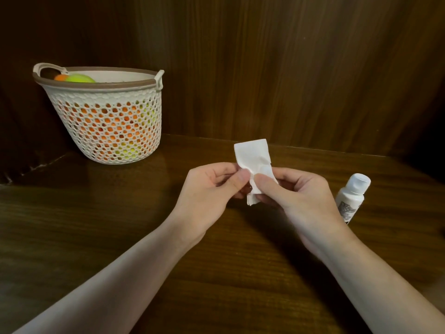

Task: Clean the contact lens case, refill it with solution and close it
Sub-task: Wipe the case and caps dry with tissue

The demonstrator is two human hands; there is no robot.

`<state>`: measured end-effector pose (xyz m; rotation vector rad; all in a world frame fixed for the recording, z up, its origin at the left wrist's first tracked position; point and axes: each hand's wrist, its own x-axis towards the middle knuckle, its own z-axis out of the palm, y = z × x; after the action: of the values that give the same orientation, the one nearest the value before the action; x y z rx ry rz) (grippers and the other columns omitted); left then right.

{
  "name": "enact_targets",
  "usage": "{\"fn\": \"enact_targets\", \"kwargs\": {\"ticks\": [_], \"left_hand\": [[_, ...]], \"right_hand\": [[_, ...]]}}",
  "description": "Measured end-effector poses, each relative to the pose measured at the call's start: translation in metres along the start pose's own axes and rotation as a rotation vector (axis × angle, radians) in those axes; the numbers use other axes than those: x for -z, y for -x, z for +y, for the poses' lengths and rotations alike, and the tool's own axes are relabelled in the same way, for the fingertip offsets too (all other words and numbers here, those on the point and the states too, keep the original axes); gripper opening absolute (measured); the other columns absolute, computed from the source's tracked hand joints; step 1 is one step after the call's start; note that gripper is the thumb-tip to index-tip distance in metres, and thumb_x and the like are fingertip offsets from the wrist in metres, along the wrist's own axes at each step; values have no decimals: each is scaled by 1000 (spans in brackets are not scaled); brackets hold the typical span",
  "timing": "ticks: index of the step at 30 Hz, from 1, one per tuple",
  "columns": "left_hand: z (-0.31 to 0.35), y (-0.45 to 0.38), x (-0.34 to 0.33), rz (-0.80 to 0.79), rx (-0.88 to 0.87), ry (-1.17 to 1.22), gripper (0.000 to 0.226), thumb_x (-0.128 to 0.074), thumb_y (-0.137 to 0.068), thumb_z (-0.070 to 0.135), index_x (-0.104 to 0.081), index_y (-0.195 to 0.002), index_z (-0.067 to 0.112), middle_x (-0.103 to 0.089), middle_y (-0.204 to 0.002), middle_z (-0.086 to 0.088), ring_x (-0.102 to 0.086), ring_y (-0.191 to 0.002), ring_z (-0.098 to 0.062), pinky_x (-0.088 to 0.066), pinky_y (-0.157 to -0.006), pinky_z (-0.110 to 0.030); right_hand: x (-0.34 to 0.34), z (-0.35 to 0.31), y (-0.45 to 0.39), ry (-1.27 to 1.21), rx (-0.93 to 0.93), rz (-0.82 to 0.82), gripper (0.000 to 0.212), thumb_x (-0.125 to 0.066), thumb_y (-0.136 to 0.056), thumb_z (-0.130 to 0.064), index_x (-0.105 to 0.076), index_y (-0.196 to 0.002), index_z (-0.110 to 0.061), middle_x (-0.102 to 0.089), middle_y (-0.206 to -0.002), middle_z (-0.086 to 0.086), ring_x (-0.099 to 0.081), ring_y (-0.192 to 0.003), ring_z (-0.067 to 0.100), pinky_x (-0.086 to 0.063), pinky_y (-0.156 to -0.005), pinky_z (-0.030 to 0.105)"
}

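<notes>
Together, left hand and right hand pinch tissue.

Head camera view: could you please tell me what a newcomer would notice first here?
Two hands, left and right, pinch a white tissue between them above the middle of the dark wooden table. A lattice basket of orange and yellow balls stands far left; a white bottle stands at the right.

The counter lies open between the basket at far left and the white bottle just beside the right forearm. Wood panelling closes the back and, it seems, the dim left side.
</notes>
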<state>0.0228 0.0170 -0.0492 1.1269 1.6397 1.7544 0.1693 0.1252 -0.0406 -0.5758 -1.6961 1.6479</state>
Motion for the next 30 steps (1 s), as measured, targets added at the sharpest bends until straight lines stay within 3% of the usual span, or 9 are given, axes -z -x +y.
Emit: {"fn": "enact_targets", "kwargs": {"ticks": [6, 10, 12, 15, 17, 19, 22, 26, 30], "left_hand": [[-1, -5, 5, -78, 243, 359, 30, -66, -99, 32, -79, -121, 17, -81, -116, -6, -78, -106, -18, -63, -85, -26], [-4, -8, 5, -81, 240, 397, 37, -69, -88, 36, -83, -115, 15, -81, -117, -10, -77, -102, -18, -62, -86, -26], [-5, -8, 5, -99, 217, 392, 37, -70, -88, 34, -83, -117, 15, -81, -115, -9, -77, -99, -17, -62, -85, -25], [-7, -7, 5, -123, 174, 326, 32, -69, -95, 27, -81, -121, 13, -82, -105, -5, -75, -89, -12, -61, -81, -23], [-7, -5, 5, -134, 148, 273, 33, -70, -94, 29, -81, -120, 13, -82, -101, -3, -75, -88, -10, -61, -80, -22], [-7, -5, 4, -133, 137, 258, 38, -71, -89, 33, -81, -120, 14, -82, -101, -3, -75, -88, -10, -61, -80, -22], [-6, -5, 4, -71, 136, 216, 31, -70, -92, 31, -82, -117, 16, -82, -96, -1, -75, -84, -7, -58, -74, -17], [-7, -5, 6, -25, 156, 175, 21, -65, -104, 22, -82, -117, 18, -81, -87, 4, -74, -76, -2, -53, -64, -10], [-5, -5, 7, -13, 211, 210, 22, -65, -105, 26, -86, -108, 21, -80, -89, 2, -73, -78, -5, -55, -69, -14]], "right_hand": [[1, 1, -1, -152, -116, -43, 26, -84, -80, -30, -87, -104, -19, -84, -110, 5, -82, -96, 19, -64, -75, 21], [4, 1, -2, -332, -199, -47, 28, -80, -82, -28, -86, -98, -6, -82, -109, 15, -78, -83, 14, -63, -71, 19], [4, 0, -3, -389, -244, -22, 27, -79, -83, -26, -86, -102, -8, -83, -109, 14, -79, -85, 14, -62, -66, 19], [3, 1, -4, -237, -249, 186, 30, -84, -85, -20, -76, -114, -17, -84, -102, 10, -83, -84, 21, -64, -63, 23], [4, 3, -5, -50, -191, 282, 22, -84, -90, -16, -75, -110, -20, -83, -95, 7, -82, -76, 20, -63, -62, 24], [3, 1, -4, -24, -160, 241, 6, -80, -95, -19, -83, -99, -20, -84, -94, 5, -81, -75, 15, -61, -63, 19], [1, -3, 0, -104, -165, 39, 28, -70, -101, -32, -87, -80, -23, -84, -95, 4, -78, -82, 12, -61, -73, 20], [2, -3, 0, -94, -176, -86, 23, -75, -87, -34, -88, -100, -21, -83, -110, 5, -78, -98, 13, -62, -81, 24], [4, -4, 1, -108, -147, -95, 26, -78, -85, -28, -86, -106, -16, -83, -109, 8, -80, -102, 18, -63, -79, 23]]}}
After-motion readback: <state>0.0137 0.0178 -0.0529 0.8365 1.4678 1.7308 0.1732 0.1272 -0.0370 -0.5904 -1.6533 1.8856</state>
